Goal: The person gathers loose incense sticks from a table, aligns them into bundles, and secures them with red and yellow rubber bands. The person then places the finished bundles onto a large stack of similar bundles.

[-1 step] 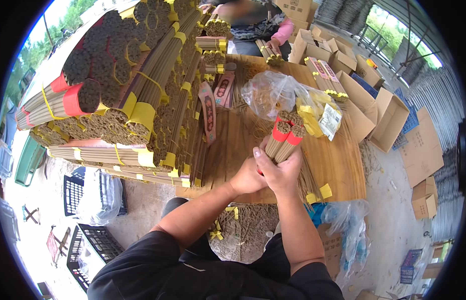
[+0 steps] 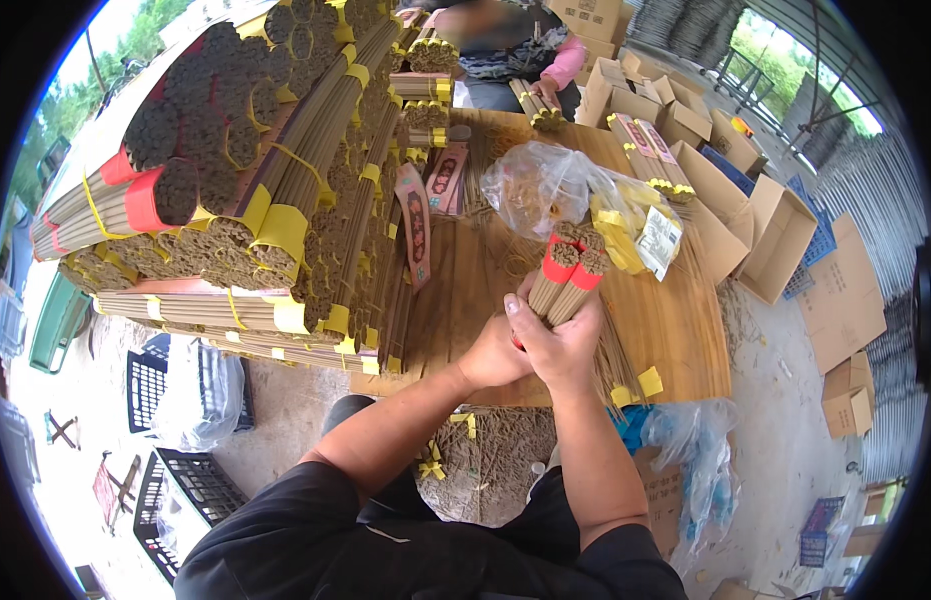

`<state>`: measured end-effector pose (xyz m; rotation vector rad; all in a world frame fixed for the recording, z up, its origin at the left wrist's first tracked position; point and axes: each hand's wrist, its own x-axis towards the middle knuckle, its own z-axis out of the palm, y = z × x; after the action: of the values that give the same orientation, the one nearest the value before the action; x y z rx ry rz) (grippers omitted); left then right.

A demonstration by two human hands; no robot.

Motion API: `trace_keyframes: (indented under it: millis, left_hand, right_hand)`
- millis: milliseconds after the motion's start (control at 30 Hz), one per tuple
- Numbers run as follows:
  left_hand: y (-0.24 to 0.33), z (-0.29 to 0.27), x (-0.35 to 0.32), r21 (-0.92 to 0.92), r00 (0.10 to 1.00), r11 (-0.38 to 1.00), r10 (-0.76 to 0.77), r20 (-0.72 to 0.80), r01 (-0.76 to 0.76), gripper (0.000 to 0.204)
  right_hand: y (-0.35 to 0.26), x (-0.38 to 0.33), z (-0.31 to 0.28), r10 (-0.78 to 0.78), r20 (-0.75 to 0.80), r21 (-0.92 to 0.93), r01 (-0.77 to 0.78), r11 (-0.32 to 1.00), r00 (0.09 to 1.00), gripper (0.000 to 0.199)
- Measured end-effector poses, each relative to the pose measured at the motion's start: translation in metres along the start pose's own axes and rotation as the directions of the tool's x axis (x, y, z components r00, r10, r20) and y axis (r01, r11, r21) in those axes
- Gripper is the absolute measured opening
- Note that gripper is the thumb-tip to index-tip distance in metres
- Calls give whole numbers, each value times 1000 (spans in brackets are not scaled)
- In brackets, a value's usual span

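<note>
Together, my left hand (image 2: 493,352) and right hand (image 2: 563,340) close firmly around red-banded stick bundles (image 2: 568,278) above the wooden table (image 2: 675,330), near the plastic bag (image 2: 555,185).

Wearer: black short-sleeve top, fabric plain w/ creases, small pale mark near chest. Forearms bare below sleeves. Left hand (image 2: 493,355) and right hand (image 2: 562,345) bare, no gloves, rings or watch seen. Dark trousers at knee.

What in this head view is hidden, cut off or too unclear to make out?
- Lower ends of the red-banded stick bundles: head view, wrapped by the left hand and right hand.
- Contents of the clear plastic bag: blurred by glare and crumpling.
- Co-worker's hand: too small to tell its grip.
</note>
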<state>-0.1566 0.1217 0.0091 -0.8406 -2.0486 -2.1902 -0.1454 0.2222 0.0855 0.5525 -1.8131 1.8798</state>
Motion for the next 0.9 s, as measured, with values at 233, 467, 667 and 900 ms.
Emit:
trace_keyframes:
  millis: [233, 467, 667, 900]
  left_hand:
    - [-2, -1, 0, 39, 1000, 999, 18, 7, -18, 45]
    - [-2, -2, 0, 54, 1000, 998, 23, 13, -24, 48]
    - [-3, -3, 0, 62, 999, 997, 36, 14, -37, 51]
    - [-7, -2, 3, 79, 996, 993, 88, 8, -89, 54]
  right_hand:
    - [3, 0, -1, -24, 22, 2, 23, 1000, 999, 27]
    - [0, 1, -1, -38, 14, -14, 38, 999, 999, 29]
    - [2, 0, -1, -25, 14, -20, 25, 999, 1000, 30]
    - [3, 1, -2, -14, 24, 22, 13, 1000, 1000, 31]
